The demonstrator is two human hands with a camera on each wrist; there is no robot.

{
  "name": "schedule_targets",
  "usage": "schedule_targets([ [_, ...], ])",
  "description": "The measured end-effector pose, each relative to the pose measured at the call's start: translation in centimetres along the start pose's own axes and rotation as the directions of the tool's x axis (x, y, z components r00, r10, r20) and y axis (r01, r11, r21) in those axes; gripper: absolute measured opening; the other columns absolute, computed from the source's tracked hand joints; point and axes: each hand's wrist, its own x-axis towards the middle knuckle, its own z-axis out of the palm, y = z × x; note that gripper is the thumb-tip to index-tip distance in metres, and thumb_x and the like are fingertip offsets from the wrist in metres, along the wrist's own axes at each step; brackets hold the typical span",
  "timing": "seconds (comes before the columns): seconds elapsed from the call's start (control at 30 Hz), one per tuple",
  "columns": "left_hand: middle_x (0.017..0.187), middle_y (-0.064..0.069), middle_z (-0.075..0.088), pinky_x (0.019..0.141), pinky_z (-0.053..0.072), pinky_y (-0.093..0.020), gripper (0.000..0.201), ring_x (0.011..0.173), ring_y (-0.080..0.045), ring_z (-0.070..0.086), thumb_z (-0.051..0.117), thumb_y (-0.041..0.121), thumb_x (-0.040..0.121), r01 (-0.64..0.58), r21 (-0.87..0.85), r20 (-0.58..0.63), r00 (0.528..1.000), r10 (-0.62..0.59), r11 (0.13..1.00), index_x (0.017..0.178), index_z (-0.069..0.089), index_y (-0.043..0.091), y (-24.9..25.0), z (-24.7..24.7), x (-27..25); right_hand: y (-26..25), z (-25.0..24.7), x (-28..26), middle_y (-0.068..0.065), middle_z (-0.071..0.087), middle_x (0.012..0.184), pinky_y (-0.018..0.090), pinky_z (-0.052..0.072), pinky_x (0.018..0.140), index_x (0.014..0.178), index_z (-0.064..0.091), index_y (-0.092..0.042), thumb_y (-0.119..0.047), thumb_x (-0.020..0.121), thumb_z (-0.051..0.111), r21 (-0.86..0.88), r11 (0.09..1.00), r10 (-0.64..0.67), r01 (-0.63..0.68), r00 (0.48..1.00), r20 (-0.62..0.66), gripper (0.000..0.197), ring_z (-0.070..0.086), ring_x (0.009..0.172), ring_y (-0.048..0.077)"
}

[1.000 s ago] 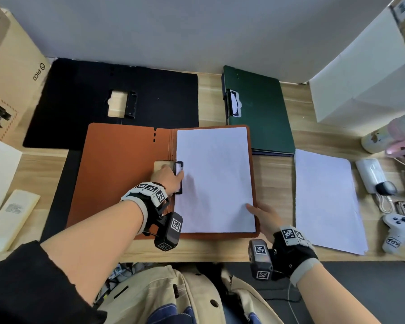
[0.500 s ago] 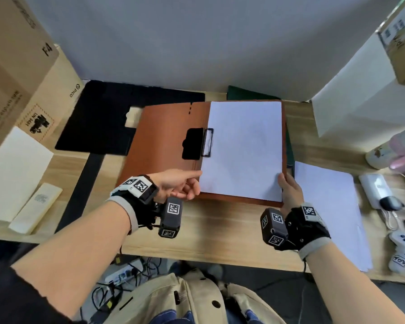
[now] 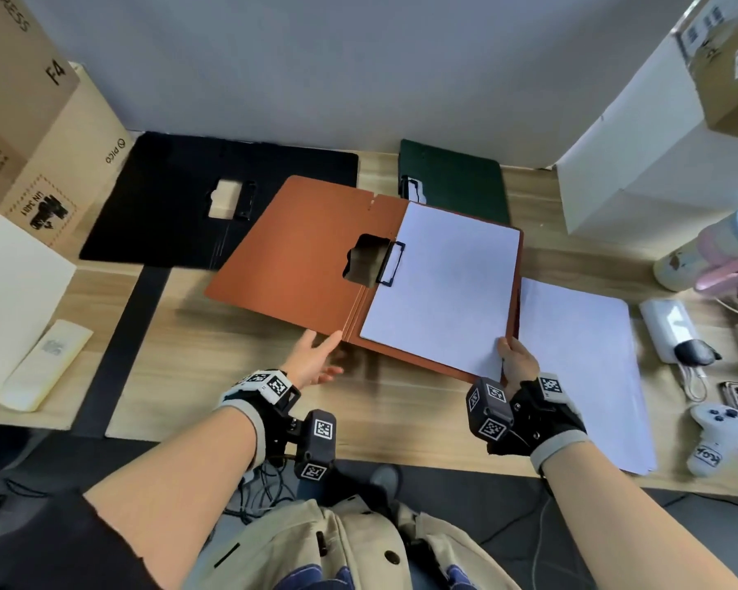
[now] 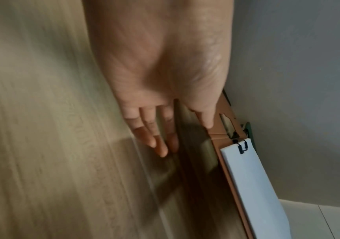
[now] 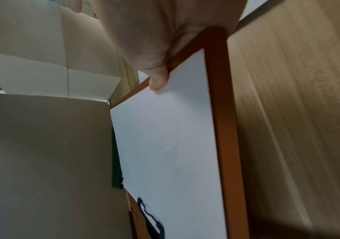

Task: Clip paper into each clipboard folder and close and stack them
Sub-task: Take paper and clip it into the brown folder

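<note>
Clearly, the brown folder is held open and lifted off the counter, tilted, with a white sheet clamped under its black clip on the right-hand board. Its near right corner is pinched by the right hand, the thumb laid on the sheet and the board's edge, as is plainly shown in the right wrist view. The left hand is kept open, fingers straight and relaxed, just beside the folder's near edge below the fold; whether that edge is touched by the thumb cannot be told. In the left wrist view the fingers are seen stretched out over the wood. A green folder lies closed behind, partly covered by the brown one. A black folder lies open at the back left. Loose paper is spread on the counter just right of the right hand.
</note>
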Motion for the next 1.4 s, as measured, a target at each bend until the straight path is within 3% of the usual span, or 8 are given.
schedule_targets([
  [0.27,0.128,-0.01,0.053,0.069,0.061,-0.028,0.053,0.103,-0.032,0.064,0.059,0.004,0.088,-0.202,-0.264,-0.09,0.979,0.185,0.943,0.13,0.034,0.025,1.8,-0.3,-0.2,0.5,0.2,-0.7,0.008,0.042,0.147,0.027,0.037,0.09,0.144,0.038,-0.014,-0.028,0.097,0.044,-0.082,0.996,0.032,-0.032,0.999,-0.001,0.049,0.044,0.129,0.03],
  [0.47,0.124,-0.012,0.05,0.077,0.059,-0.037,0.026,0.074,-0.027,0.068,0.037,0.014,0.1,-0.288,0.108,-0.065,0.953,0.296,0.952,0.126,0.035,0.012,2.4,0.6,-0.2,0.4,-0.1,-2.0,0.001,0.047,0.135,0.028,0.038,0.092,0.142,0.038,-0.007,-0.02,0.098,0.043,0.025,0.999,0.022,-0.024,0.996,0.083,0.046,0.048,0.124,0.027],
  [0.67,0.102,-0.012,0.063,0.082,0.056,-0.044,0.024,0.075,-0.025,0.067,0.03,0.02,0.101,-0.294,0.444,-0.096,0.924,0.371,0.847,0.111,0.047,0.007,2.6,0.9,0.8,-1.4,-0.9,-3.2,0.011,0.03,0.154,0.042,0.031,0.111,0.148,0.025,-0.011,-0.049,0.097,0.029,0.161,0.982,0.05,-0.097,0.96,0.276,0.063,0.036,0.138,0.03],
  [0.8,0.092,-0.006,0.065,0.07,0.059,-0.03,0.05,0.067,-0.02,0.07,0.032,0.016,0.099,-0.388,0.558,0.067,0.902,0.427,0.733,0.143,0.03,0.04,2.7,0.4,1.1,-3.1,-1.8,-3.6,0.007,0.042,0.144,0.043,0.044,0.081,0.146,0.029,-0.015,-0.066,0.091,0.011,0.365,0.907,-0.005,-0.21,0.862,0.507,0.077,0.054,0.109,0.028],
  [1.0,0.096,-0.01,0.069,0.083,0.057,-0.035,0.067,0.072,-0.018,0.072,0.043,0.01,0.09,-0.414,0.691,0.21,0.9,0.382,0.593,0.143,0.026,0.048,3.5,0.3,1.8,-4.0,-1.6,-3.1,0.011,0.051,0.14,0.043,0.047,0.091,0.143,0.039,-0.018,-0.078,0.082,0.013,0.44,0.877,-0.063,-0.192,0.862,0.503,0.089,0.054,0.121,0.029],
  [1.1,0.097,-0.019,0.068,0.085,0.055,-0.035,0.07,0.077,-0.021,0.071,0.048,0.013,0.086,-0.356,0.649,0.228,0.934,0.274,0.672,0.147,0.022,0.036,4.0,0.8,2.1,-3.9,-1.5,-2.7,0.005,0.058,0.133,0.041,0.05,0.091,0.137,0.046,-0.02,-0.071,0.086,0.026,0.388,0.914,-0.074,-0.12,0.891,0.449,0.075,0.057,0.119,0.024],
  [1.27,0.094,-0.014,0.064,0.058,0.057,-0.026,0.042,0.063,-0.018,0.066,0.048,0.017,0.096,-0.16,0.379,0.137,0.984,0.115,0.911,0.135,0.04,0.007,5.9,2.1,3.2,-2.8,-1.6,-1.5,0.009,0.057,0.127,0.04,0.045,0.099,0.137,0.043,-0.014,-0.005,0.096,0.042,0.239,0.968,-0.14,0.073,0.952,0.273,0.042,0.054,0.111,0.023],
  [1.4,0.096,-0.014,0.064,0.055,0.059,-0.023,0.013,0.072,-0.017,0.067,0.052,-0.004,0.091,-0.112,0.022,0.206,0.973,0.106,0.993,0.103,0.056,-0.002,7.4,2.1,3.0,-3.6,-1.9,-0.3,0.004,0.063,0.117,0.038,0.045,0.1,0.129,0.051,-0.015,-0.008,0.096,0.045,0.232,0.963,-0.192,0.137,0.952,0.237,0.034,0.059,0.104,0.021],
])
